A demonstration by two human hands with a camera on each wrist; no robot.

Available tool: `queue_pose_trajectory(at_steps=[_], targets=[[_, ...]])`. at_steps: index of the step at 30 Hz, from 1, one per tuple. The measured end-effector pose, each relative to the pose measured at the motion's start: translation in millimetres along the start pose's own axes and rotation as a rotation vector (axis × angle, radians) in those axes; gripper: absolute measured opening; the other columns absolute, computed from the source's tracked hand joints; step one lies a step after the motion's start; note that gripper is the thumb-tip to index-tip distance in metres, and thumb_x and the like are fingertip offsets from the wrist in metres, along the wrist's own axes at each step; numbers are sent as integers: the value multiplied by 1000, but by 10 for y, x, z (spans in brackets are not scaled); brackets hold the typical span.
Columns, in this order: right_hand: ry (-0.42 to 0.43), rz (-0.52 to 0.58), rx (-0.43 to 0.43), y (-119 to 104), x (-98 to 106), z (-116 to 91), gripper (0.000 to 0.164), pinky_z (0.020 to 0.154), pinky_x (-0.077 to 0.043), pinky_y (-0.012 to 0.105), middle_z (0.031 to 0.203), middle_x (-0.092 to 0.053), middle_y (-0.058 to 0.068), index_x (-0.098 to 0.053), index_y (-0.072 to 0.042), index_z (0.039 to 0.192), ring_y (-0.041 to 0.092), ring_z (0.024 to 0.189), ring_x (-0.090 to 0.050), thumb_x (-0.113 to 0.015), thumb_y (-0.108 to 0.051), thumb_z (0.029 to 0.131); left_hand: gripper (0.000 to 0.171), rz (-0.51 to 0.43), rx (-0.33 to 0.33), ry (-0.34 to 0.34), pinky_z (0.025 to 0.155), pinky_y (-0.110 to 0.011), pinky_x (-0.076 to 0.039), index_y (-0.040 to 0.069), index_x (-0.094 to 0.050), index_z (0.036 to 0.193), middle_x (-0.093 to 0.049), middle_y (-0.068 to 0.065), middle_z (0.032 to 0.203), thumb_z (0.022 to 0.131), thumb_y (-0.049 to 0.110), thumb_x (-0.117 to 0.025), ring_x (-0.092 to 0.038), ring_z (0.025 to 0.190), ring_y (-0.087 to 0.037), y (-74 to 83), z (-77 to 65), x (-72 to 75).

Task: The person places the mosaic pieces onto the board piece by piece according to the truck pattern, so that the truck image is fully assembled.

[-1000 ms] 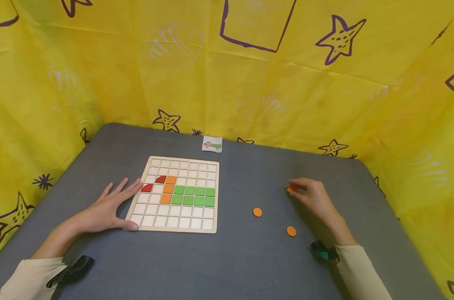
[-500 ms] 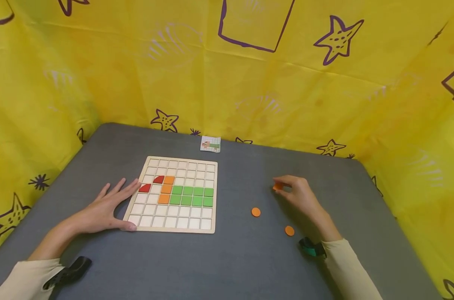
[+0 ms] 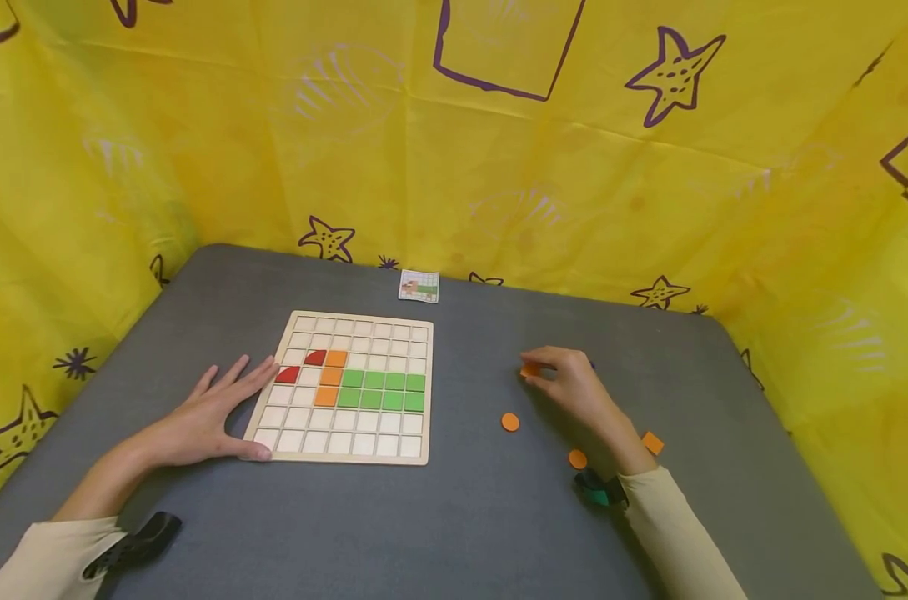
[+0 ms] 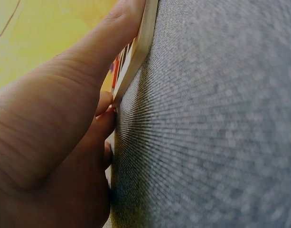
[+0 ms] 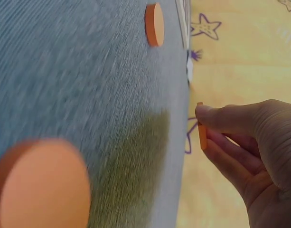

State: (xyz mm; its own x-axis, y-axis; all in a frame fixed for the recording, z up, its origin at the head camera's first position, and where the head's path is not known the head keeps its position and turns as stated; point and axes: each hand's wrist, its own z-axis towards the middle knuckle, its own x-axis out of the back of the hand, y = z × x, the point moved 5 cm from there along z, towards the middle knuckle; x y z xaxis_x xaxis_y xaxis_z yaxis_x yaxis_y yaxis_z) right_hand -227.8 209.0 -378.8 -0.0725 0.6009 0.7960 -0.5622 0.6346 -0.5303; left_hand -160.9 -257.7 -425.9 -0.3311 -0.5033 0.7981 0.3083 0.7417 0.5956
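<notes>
My left hand [image 3: 198, 425] lies spread at the left side of a wooden grid board [image 3: 311, 457], its thumb and fingertips touching the frame. Two red quarter-round tiles [image 3: 287, 374], a column of orange square tiles [image 3: 330, 377] and two rows of green square tiles [image 3: 373, 380] sit in the board's cells. Right of the board, my right hand [image 3: 574, 385] pinches an orange tile [image 5: 202, 133] between thumb and fingers, raised above the table in the right wrist view. Its full shape is partly hidden by the fingers.
Two orange discs [image 3: 509, 422] lie on the grey table [image 3: 469, 517], one close to my right forearm. An orange square tile [image 3: 652, 442] lies beyond that forearm. A small picture card [image 3: 419, 286] rests near the back edge, before a yellow patterned curtain [image 3: 454, 150].
My right hand has moved left toward the board with the pinched orange tile. An orange square tile has come into sight behind the forearm. My left hand stays at the board.
</notes>
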Motion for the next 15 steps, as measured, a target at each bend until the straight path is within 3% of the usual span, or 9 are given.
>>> queue_pose_trajectory(at_steps=[15], targets=[[-48,10,35,-186,-200,185,33,83,-56,41,107,-72,15,-72,4,112,24,92,-69,-77,4,80,119,1,6,-3,112,-59,17,13,-15,158,-16,-19,161,70,54,-82,2,147,-46,6,-5,8]])
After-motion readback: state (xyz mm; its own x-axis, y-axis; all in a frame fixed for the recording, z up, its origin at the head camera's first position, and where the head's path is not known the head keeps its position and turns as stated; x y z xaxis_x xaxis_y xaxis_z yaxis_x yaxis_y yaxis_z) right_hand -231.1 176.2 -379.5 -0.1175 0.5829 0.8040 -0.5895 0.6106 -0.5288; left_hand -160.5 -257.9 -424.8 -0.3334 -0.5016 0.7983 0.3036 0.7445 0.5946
